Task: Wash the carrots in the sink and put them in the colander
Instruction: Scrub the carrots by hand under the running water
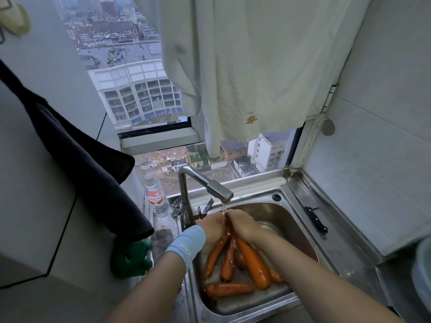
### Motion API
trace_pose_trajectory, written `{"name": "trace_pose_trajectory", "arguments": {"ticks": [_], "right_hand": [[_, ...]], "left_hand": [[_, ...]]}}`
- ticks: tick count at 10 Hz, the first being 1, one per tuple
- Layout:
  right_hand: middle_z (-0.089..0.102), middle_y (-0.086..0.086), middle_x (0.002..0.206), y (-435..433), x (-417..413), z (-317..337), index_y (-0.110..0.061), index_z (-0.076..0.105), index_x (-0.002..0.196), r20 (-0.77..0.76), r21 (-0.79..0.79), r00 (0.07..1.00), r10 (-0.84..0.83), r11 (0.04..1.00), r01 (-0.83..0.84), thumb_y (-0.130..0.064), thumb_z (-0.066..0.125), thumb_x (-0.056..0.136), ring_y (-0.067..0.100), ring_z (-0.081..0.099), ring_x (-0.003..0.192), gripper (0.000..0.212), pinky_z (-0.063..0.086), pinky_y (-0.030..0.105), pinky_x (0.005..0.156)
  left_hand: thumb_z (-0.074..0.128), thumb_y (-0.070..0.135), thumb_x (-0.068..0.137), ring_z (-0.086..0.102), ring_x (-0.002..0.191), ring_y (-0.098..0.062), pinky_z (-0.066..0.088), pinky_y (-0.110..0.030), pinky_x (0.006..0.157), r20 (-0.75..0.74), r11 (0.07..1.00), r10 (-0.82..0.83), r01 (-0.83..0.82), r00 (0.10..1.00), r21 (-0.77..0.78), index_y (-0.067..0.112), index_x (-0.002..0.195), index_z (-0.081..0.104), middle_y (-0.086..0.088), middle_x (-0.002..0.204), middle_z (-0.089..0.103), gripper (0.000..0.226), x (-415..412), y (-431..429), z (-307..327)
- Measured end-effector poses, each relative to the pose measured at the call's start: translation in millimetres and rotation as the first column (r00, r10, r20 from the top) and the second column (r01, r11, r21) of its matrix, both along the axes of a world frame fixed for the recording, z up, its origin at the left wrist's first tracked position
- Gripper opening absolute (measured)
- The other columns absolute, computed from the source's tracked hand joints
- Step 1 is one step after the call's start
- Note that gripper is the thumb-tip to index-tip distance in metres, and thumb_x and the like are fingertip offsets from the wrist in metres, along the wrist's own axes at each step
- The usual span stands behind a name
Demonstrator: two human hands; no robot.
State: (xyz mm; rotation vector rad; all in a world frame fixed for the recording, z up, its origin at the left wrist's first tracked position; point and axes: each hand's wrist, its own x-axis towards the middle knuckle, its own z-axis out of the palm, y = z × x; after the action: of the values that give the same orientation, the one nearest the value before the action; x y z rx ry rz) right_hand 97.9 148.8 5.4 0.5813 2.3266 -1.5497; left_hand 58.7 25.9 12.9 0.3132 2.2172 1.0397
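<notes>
Carrots [254, 262] stood in the steel sink [300, 206], most of them leaning against the basin and one lying crosswise near the front wall. We held our left hand [211, 226] and right hand [243, 226] curled round the top ends of the leaning carrots. The hands were pressed close together, directly under the thin stream from the faucet [210, 186]. A blue wristband [186, 245] sat on the left wrist. A strainer plug [176, 207] lay beside the faucet base, with a water bottle [156, 197] just left of it. A black-handled knife [316, 219] rested on the right sink ledge. A green item [130, 259] sat on the left counter under a hanging dark cloth [81, 159]. A pale towel [245, 66] hung above the faucet. The carrot skins were orange, wet and speckled with droplets.
</notes>
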Motion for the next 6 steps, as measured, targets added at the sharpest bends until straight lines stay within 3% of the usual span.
{"name": "trace_pose_trajectory", "arguments": {"ticks": [1,2,3,4,5,6], "right_hand": [[0.066,0.01,0.098,14,1,-4,-0.015,0.067,0.09,0.034,0.018,0.999,-0.04,0.999,0.039,-0.028,0.036,0.104,0.023,0.062,0.092,0.036,0.046,0.036,0.086],[0.065,0.007,0.092,18,3,2,-0.02,0.067,0.08,0.019,0.009,1.0,-0.011,1.0,0.011,-0.043,0.043,0.093,0.021,0.061,0.089,0.036,0.048,0.04,0.089],[0.063,0.007,0.084,22,7,11,-0.019,0.068,0.072,0.011,-0.025,0.999,-0.046,0.999,0.046,-0.032,0.055,0.094,0.025,0.063,0.087,0.028,0.05,0.041,0.084],[0.062,0.009,0.081,20,6,11,-0.017,0.067,0.074,0.004,-0.103,0.997,-0.081,0.991,0.081,-0.023,0.059,0.094,0.023,0.06,0.077,0.022,0.047,0.033,0.067],[0.067,0.017,0.082,10,4,14,-0.005,0.073,0.084,-0.003,-0.198,1.0,-0.024,0.98,0.023,-0.033,0.066,0.074,0.031,0.063,0.075,0.031,0.05,0.042,0.072],[0.062,0.019,0.082,0,0,13,0.001,0.064,0.107,0.02,-0.252,1.0,-0.021,0.967,0.025,-0.038,0.07,0.072,0.032,0.059,0.069,0.053,0.05,0.04,0.065]], "left_hand": [[0.041,0.015,0.105,0.041,0.066,0.006,0.04,-0.015,0.063,-0.061,0.999,-0.038,0.037,0.997,-0.027,0.033,0.073,0.044,0.015,0.075,0.045,0.037,-1,9,6],[0.05,0.024,0.102,0.047,0.068,0.003,0.041,-0.015,0.065,-0.077,1.0,0.02,-0.02,0.997,-0.006,0.03,0.074,0.052,0.014,0.075,0.053,0.029,-7,9,4],[0.044,0.003,0.103,0.06,0.076,-0.007,0.05,-0.017,0.069,0.049,0.972,0.143,-0.15,0.988,0.18,0.019,0.087,0.06,0.002,0.086,0.064,0.028,-9,-1,0],[0.07,-0.008,0.087,0.073,0.085,-0.016,0.06,-0.029,0.083,0.19,0.891,0.297,-0.343,0.936,0.297,0.01,0.098,0.07,-0.009,0.096,0.077,0.022,-9,-10,-2],[0.082,-0.003,0.075,0.074,0.092,-0.016,0.057,-0.035,0.095,0.145,0.883,0.356,-0.383,0.923,0.273,0.011,0.11,0.074,-0.002,0.094,0.079,0.038,-8,-16,-1],[0.067,-0.014,0.084,0.071,0.1,-0.025,0.057,-0.037,0.096,0.294,0.82,0.376,-0.464,0.879,0.337,0.003,0.116,0.069,-0.011,0.102,0.076,0.036,-8,-22,4]]}}
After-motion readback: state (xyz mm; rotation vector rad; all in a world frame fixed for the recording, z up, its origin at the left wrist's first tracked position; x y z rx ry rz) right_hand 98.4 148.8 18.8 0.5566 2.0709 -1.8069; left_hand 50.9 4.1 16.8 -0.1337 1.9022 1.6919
